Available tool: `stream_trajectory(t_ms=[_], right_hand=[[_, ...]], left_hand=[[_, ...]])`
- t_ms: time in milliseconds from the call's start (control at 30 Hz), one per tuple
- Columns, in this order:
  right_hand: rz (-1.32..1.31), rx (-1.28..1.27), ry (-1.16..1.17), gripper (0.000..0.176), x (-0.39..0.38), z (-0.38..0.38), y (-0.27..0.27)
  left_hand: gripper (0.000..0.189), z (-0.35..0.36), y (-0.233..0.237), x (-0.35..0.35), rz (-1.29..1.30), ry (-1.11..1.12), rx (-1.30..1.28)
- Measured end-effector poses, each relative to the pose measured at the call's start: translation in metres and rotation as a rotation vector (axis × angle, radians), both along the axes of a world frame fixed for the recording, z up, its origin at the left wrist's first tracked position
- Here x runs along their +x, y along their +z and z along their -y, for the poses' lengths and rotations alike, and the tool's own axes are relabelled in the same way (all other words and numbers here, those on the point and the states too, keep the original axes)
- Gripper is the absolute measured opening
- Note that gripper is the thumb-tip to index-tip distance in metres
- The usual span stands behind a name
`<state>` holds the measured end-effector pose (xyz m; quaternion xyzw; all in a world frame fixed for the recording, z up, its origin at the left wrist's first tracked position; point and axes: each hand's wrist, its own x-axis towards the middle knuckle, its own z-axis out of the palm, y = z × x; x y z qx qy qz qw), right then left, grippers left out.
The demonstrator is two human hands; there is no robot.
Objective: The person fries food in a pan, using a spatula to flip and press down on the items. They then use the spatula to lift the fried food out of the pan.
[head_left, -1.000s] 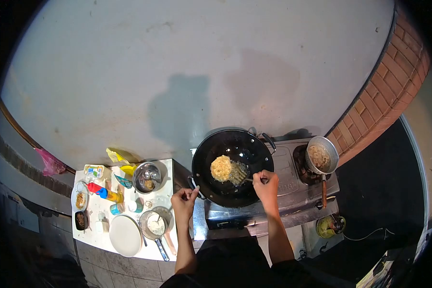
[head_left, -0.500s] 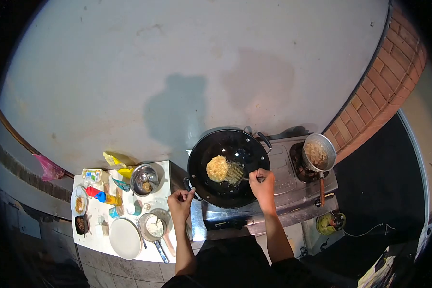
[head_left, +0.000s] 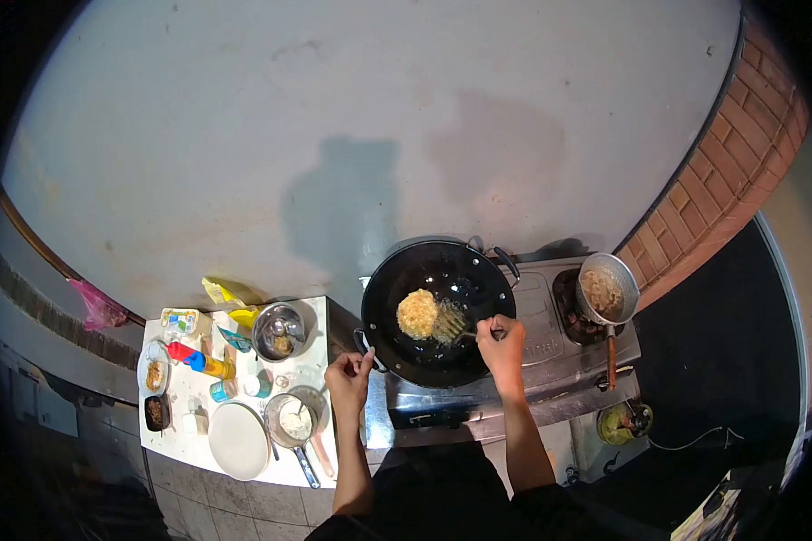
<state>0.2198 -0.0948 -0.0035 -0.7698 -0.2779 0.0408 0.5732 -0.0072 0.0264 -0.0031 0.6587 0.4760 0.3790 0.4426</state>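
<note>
A black wok (head_left: 442, 365) rests on the stove, with a round golden fritter (head_left: 417, 314) in shiny oil near its middle. My right hand (head_left: 503, 347) is closed around the handle of a slotted spatula (head_left: 451, 323). The spatula's slotted head lies in the oil, against the right side of the fritter. At the wok's lower left, my left hand (head_left: 348, 380) pinches the wok handle (head_left: 363, 343) between thumb and fingers. The fingers partly cover that handle.
Right of the wok, a saucepan (head_left: 607, 287) of food sits on the other burner. On the left, a white table (head_left: 311, 311) holds a steel bowl (head_left: 279, 332), a white plate (head_left: 238, 441), a pan with white powder (head_left: 290, 420) and several bottles. A wall (head_left: 370, 108) rises behind.
The whole view has shifted slightly, so everything appears a little further right. Both hands keep their grips, and the spatula stays beside the fritter.
</note>
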Motion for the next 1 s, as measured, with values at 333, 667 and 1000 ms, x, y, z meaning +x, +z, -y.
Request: stream_trajectory(t_ms=[333, 667, 1000], right_hand=[[-0.026, 0.001, -0.055, 0.026, 0.003, -0.005, -0.003], [-0.017, 0.02, -0.009, 0.025, 0.001, -0.001, -0.004], [0.013, -0.01, 0.025, 0.026, 0.003, 0.013, 0.027]], left_hand=[[0.027, -0.005, -0.015, -0.002, 0.042, -0.015, -0.016], [0.03, -0.003, -0.006, 0.0, 0.002, 0.007, -0.005], [0.032, -0.009, -0.007, -0.002, -0.052, -0.015, 0.04]])
